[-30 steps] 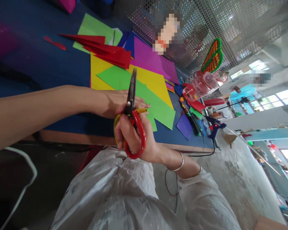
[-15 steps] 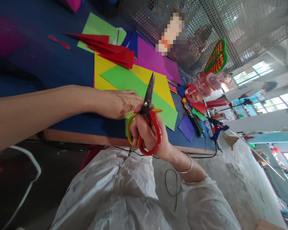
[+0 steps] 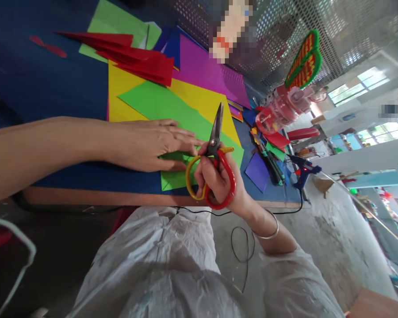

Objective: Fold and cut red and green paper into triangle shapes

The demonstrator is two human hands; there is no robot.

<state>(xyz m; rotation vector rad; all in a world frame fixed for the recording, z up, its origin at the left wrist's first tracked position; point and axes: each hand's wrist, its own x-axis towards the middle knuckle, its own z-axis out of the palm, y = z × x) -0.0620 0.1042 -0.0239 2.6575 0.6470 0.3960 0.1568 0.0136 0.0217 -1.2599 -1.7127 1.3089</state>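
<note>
My left hand (image 3: 152, 143) lies flat on a bright green sheet of paper (image 3: 182, 110), fingers stretched out and the thumb apart. My right hand (image 3: 223, 179) grips a pair of scissors (image 3: 215, 132) with one red and one yellow handle loop. The closed blades point up and away from me, over the green paper. Beneath the green paper is a yellow sheet (image 3: 122, 75). Folded red paper pieces (image 3: 146, 64) rest on the far part of the yellow sheet.
A purple sheet (image 3: 202, 66) lies farther back. To the right are a small violet paper square (image 3: 257, 172), a green-and-black cutter (image 3: 274, 170), a pink bottle (image 3: 275, 115) and a glue gun (image 3: 303, 172) with its cord. A red paper scrap (image 3: 48, 46) lies at left on the blue table (image 3: 69, 79).
My left hand has opened out flat, its thumb now apart from the right hand. The scissors have shifted slightly right with my right hand. The whole view has shifted a little.
</note>
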